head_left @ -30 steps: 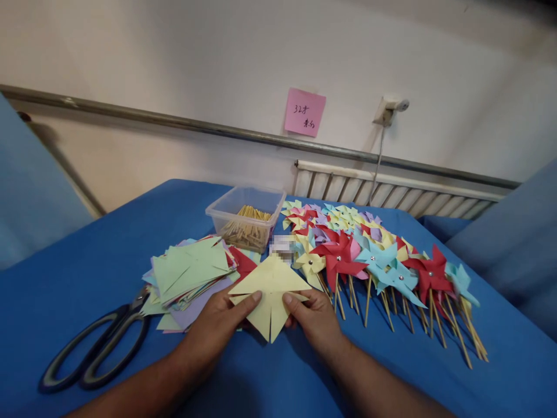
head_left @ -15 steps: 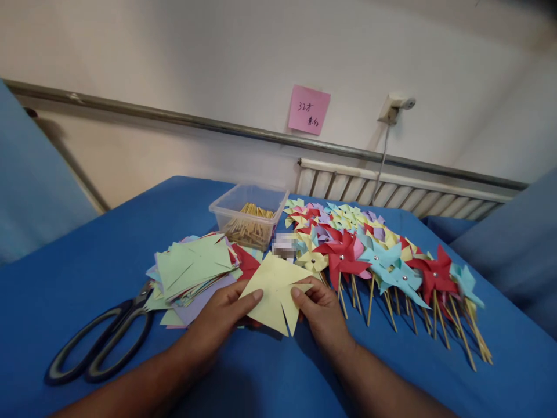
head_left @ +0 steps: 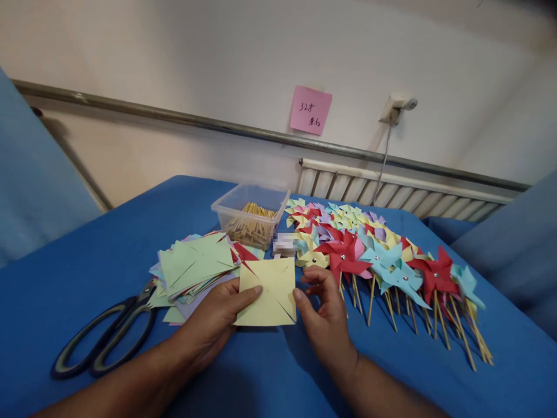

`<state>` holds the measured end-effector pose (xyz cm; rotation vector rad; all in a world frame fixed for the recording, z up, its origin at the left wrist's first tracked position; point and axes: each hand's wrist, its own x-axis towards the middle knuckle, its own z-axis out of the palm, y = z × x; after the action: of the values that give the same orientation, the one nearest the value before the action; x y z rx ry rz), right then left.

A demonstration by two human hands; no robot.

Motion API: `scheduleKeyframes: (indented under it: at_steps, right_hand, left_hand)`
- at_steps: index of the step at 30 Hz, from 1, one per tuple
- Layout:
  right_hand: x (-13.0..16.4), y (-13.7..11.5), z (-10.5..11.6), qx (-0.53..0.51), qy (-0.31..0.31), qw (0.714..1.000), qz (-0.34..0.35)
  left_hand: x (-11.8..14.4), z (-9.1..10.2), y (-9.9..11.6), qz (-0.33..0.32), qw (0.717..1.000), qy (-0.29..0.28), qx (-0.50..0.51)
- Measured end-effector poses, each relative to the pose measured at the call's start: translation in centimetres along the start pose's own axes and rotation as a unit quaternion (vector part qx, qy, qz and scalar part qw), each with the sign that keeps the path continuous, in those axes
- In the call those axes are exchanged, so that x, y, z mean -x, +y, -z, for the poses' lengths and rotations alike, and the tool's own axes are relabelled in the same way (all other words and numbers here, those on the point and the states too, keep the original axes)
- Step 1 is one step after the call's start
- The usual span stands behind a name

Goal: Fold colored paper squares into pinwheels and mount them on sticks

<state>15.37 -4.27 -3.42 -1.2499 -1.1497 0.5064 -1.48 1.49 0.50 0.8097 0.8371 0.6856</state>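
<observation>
A square of yellow paper (head_left: 272, 305), slit diagonally from its corners toward the middle, is pinched along its left side by my left hand (head_left: 213, 316). My right hand (head_left: 324, 310) is at the paper's right edge, thumb and fingers apart, with nothing gripped. Behind my left hand lies a stack of slit paper squares (head_left: 202, 258), a green sheet uppermost, with a red piece (head_left: 246, 252) at its right. Large dark-handled scissors (head_left: 115, 331) rest to the left, blades partly hidden under the stack.
Behind the stack stands a clear plastic box (head_left: 226, 217) of short wooden sticks. On the right, several finished paper pinwheels (head_left: 343, 258) on sticks lie in rows. A small blurred box (head_left: 285, 244) sits between them. Everything rests on a blue cloth (head_left: 270, 383) against the wall.
The yellow square has turned so its edges now lie level and upright. My right hand has let go of its right side, fingers opening. My left hand still holds it.
</observation>
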Motion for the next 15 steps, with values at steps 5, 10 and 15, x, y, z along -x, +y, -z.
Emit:
scheduleKeyframes:
  at_steps: [5, 10, 15]
  right_hand:
    - [1.2, -2.4, 0.4, 0.190, -0.154, 0.940, 0.236]
    - [1.5, -2.3, -0.5, 0.272, -0.189, 0.911, 0.248]
    - [1.2, -2.2, -0.4, 0.239, -0.159, 0.930, 0.229]
  left_hand:
    - [0.1, -0.2, 0.4, -0.001, 0.999, 0.023, 0.040]
    - [0.1, 0.0, -0.4, -0.007, 0.999, -0.016, 0.052]
    - [0.4, -0.4, -0.3, -0.002, 0.999, -0.017, 0.043]
